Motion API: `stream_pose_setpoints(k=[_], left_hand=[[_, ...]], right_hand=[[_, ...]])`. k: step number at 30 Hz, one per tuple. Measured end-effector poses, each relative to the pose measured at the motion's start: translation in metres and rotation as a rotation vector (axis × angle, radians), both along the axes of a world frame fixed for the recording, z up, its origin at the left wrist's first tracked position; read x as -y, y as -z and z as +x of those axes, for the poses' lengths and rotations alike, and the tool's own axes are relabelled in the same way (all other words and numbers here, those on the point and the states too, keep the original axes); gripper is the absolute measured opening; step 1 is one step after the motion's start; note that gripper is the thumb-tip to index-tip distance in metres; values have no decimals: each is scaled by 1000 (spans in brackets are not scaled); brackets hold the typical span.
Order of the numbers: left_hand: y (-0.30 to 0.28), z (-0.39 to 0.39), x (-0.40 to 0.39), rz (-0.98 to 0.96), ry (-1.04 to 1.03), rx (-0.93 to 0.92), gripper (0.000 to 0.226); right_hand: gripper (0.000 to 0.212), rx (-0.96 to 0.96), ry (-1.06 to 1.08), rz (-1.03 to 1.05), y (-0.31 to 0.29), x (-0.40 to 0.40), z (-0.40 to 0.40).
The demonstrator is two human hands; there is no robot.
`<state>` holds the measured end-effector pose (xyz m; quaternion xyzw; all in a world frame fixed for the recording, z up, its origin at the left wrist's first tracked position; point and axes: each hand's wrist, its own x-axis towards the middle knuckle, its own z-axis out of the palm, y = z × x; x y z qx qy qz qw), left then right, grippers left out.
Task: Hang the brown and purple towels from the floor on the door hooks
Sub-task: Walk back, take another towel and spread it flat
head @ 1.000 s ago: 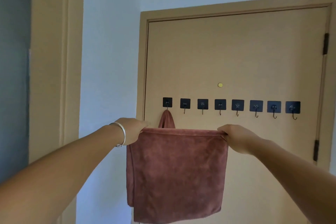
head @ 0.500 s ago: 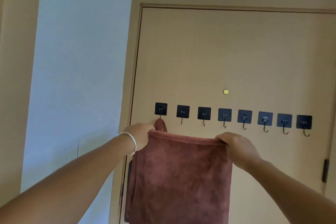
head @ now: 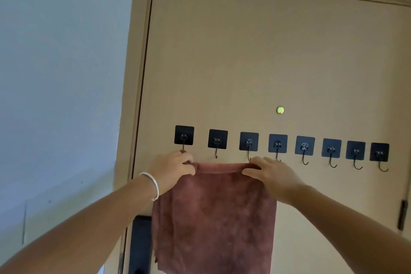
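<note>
A brown towel (head: 215, 213) hangs flat against the tan door (head: 255, 55), just below a row of several black square hooks (head: 277, 143). My left hand (head: 172, 168) grips the towel's top left corner right under the leftmost hook (head: 184, 135); a bit of cloth shows at that hook's tip. My right hand (head: 266, 173) pinches the top edge under the third and fourth hooks. The purple towel is not in view.
A small yellow dot (head: 280, 110) sits on the door above the hooks. A dark door handle plate (head: 139, 244) is at the door's left edge, beside the towel. A pale wall (head: 62, 73) lies to the left, a hinge (head: 402, 214) at the right.
Both hands have lifted the towel's top edge closer to the hook row, and my right hand has slid left, so the edge is shorter. The view has moved nearer to the door.
</note>
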<state>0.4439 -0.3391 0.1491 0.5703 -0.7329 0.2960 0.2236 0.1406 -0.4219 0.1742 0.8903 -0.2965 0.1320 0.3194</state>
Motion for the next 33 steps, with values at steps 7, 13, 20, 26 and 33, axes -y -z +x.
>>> stream_pose_setpoints(k=[7, 13, 20, 26, 33], left_hand=[[-10, -6, 57, 27, -212, 1, 15], [-12, -10, 94, 100, -425, 85, 55], [40, -39, 105, 314, -419, -38, 47], [54, -62, 91, 534, -432, -191, 52], [15, -62, 53, 570, -532, 147, 36]], right_hand=[[62, 102, 186, 18, -4, 48, 51], [54, 137, 309, 51, 2, 75, 86], [58, 122, 304, 194, 70, 77, 100], [51, 118, 324, 348, 91, 61, 110], [40, 60, 270, 268, 73, 53, 57]])
